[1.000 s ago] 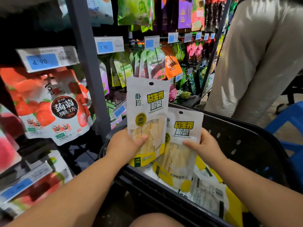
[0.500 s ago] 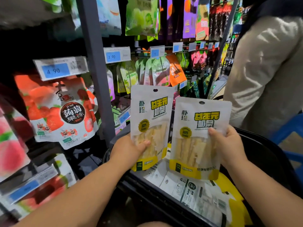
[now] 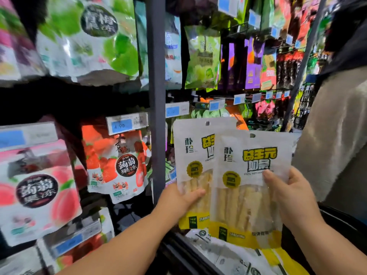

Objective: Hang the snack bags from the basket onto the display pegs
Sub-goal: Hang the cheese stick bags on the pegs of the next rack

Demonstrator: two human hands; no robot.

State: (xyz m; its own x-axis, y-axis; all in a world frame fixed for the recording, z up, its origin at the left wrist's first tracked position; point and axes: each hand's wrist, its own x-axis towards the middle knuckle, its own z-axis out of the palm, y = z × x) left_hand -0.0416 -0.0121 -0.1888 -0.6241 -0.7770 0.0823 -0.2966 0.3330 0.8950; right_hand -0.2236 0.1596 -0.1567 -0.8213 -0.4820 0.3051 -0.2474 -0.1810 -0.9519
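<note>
Two white-and-yellow snack bags are held upright in front of the display. My left hand (image 3: 179, 197) grips the rear snack bag (image 3: 193, 151) by its lower left edge, thumb on the clear window. My right hand (image 3: 288, 195) holds the front snack bag (image 3: 250, 185) at its right side; this bag overlaps the rear one. Both bags have a hang hole at the top. Below them the black basket (image 3: 341, 223) holds several more of the same bags (image 3: 234, 257). Display pegs with blue price tags (image 3: 217, 105) stick out just above and behind the bags.
A grey upright post (image 3: 157, 96) splits the rack. Left of it hang strawberry jelly bags (image 3: 117, 165) and peach jelly bags (image 3: 37, 191); green and purple bags hang above and to the right. A person in a beige garment (image 3: 333, 139) stands close on the right.
Both hands have lifted their bags higher, and the right bag now overlaps the left one. The view has tilted up toward the rack.
</note>
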